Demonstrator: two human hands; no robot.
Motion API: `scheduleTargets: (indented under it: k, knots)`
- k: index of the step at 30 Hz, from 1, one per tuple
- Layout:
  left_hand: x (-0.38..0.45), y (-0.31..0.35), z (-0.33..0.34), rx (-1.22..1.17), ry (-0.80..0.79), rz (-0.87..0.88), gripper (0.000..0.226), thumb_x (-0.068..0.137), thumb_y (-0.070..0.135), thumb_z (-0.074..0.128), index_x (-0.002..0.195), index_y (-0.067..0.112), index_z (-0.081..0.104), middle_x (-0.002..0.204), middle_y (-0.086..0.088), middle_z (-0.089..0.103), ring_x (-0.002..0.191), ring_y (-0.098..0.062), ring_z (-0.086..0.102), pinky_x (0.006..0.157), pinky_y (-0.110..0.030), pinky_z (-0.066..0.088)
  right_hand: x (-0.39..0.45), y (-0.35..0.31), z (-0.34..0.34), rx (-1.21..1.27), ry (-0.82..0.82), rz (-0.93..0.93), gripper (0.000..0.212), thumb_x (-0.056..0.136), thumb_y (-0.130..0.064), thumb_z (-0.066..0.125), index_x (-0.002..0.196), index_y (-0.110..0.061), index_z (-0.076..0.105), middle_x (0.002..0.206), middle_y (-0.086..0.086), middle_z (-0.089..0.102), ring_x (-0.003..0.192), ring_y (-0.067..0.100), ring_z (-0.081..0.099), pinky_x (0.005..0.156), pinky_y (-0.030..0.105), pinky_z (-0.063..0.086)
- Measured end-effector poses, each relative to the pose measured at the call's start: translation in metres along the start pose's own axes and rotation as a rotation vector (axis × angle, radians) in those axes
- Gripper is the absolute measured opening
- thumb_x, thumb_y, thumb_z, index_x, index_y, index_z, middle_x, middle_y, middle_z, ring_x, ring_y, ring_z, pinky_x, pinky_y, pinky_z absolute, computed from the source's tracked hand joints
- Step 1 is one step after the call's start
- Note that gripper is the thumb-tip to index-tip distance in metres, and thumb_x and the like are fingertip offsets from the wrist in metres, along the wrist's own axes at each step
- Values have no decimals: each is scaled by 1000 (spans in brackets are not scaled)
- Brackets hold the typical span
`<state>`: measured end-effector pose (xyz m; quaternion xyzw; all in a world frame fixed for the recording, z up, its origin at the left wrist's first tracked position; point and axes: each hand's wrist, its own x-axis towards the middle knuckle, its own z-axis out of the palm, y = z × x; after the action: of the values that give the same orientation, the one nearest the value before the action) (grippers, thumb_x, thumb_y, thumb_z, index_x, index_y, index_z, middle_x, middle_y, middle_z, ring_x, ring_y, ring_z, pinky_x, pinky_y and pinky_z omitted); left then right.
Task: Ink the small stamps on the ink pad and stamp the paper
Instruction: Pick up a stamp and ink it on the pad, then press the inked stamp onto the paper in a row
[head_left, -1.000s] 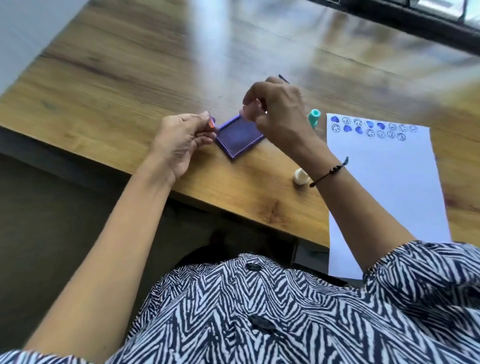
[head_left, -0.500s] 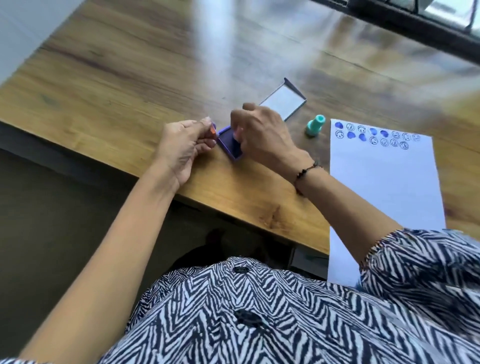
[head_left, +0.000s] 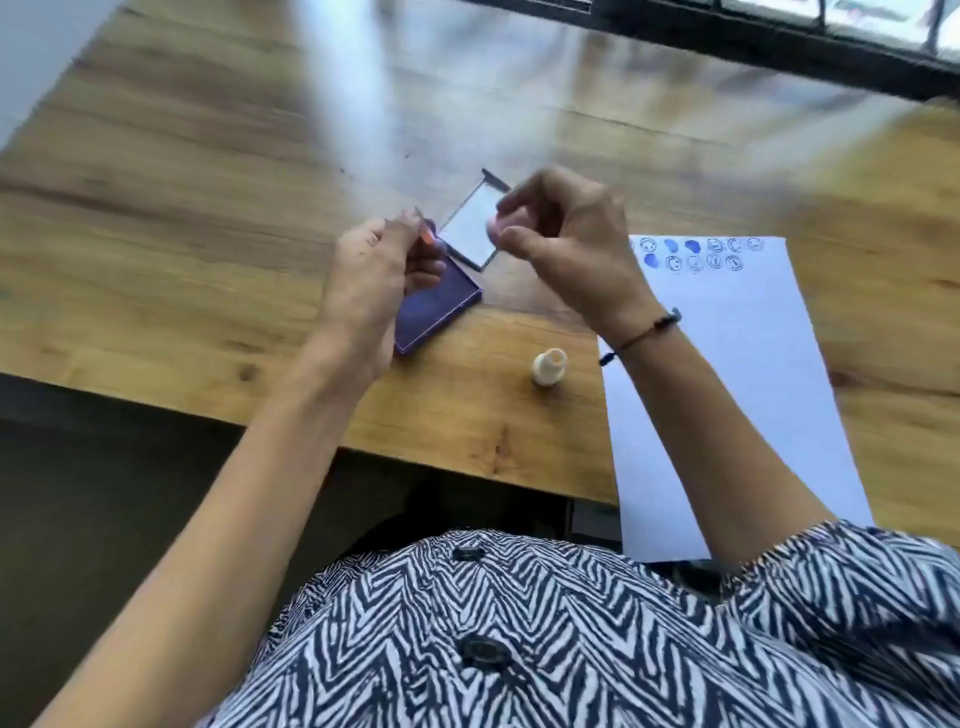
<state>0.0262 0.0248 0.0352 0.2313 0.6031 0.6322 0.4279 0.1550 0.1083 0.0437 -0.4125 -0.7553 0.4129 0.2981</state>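
The purple ink pad (head_left: 439, 312) lies open on the wooden desk (head_left: 182, 234), close to its near edge, with its lid (head_left: 470, 231) folded back toward the far side. The left hand (head_left: 374, 270) rests over the pad's left corner, thumb and fingers pinched on a small orange stamp (head_left: 427, 236) just above the pad's far corner. The right hand (head_left: 566, 234) hovers over the lid's right edge, fingers curled and pressed onto something small and pink (head_left: 493, 227), probably another stamp, though motion blur makes that unclear. A cream stamp (head_left: 548, 366) stands alone near the desk's near edge, below the right wrist and just beside the left edge of the paper (head_left: 727, 389). The paper lies toward the desk's right side, overhanging the near edge, with two rows of blue stamp marks (head_left: 696, 253) along its far edge, beside the right hand.
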Motion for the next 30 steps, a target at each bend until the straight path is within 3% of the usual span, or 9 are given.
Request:
scheduleTargets:
  k: [2, 5, 8, 10, 12, 15, 20, 23, 30]
  knots:
    - [-6, -2, 36, 36, -90, 25, 22, 93, 20, 43, 74, 19, 56, 77, -2, 62, 70, -13, 57, 66, -19, 46, -10, 23, -46, 187, 174, 107, 15, 74, -1, 68, 80, -13, 63, 68, -6, 64, 56, -5, 57, 52, 10, 44]
    - [-25, -19, 107, 179, -268, 77, 17, 94, 30, 41, 93, 18, 53, 98, -2, 63, 92, -13, 57, 82, -27, 42, -25, 64, -108, 285, 360, 250, 21, 80, -2, 64, 76, -21, 59, 73, -3, 64, 60, -1, 58, 53, 13, 43]
    - [-43, -45, 171, 374, -449, 162, 21, 95, 28, 35, 105, 14, 46, 78, 9, 54, 65, -2, 48, 62, -26, 29, -33, 97, -140, 433, 493, 350, 10, 82, -8, 66, 80, -17, 60, 74, -1, 64, 65, 6, 59, 59, 17, 47]
    - [-48, -62, 198, 462, -521, 236, 20, 95, 21, 34, 107, 9, 44, 80, -1, 57, 66, -12, 49, 61, -30, 29, -36, 113, -143, 598, 535, 373, 8, 81, -7, 66, 80, -13, 61, 68, -3, 65, 58, 5, 58, 55, 18, 48]
    - [-44, -81, 207, 572, -529, 336, 21, 95, 15, 36, 108, 2, 44, 98, -18, 59, 84, -30, 53, 73, -37, 35, -39, 124, -137, 723, 557, 364, 12, 81, -3, 65, 76, -14, 63, 59, -8, 68, 53, 4, 57, 50, 17, 46]
    - [-38, -100, 207, 683, -495, 459, 21, 93, 13, 38, 106, -1, 47, 104, -25, 57, 96, -37, 52, 81, -37, 33, -39, 135, -140, 720, 574, 361, 17, 79, -2, 65, 72, -18, 66, 56, -9, 68, 51, 3, 51, 49, 14, 40]
    - [-37, -106, 208, 741, -475, 541, 22, 92, 16, 40, 107, 1, 48, 101, -24, 59, 92, -37, 53, 77, -33, 31, -22, 141, -168, 69, 444, 345, 12, 74, -9, 65, 74, -20, 62, 60, -7, 60, 49, -5, 50, 50, 16, 41]
    - [-36, -106, 209, 732, -465, 557, 22, 92, 16, 40, 106, 1, 48, 99, -24, 60, 91, -36, 53, 75, -32, 30, -14, 140, -174, -367, 298, 253, 10, 75, -8, 63, 83, -7, 67, 63, -6, 53, 63, 9, 49, 60, 22, 36]
    - [-36, -106, 208, 736, -468, 555, 22, 92, 17, 39, 106, 1, 48, 100, -23, 60, 94, -36, 53, 77, -32, 31, -8, 141, -175, -644, 206, 171, 18, 77, -8, 58, 91, -1, 66, 96, 24, 64, 92, 33, 58, 79, 29, 38]
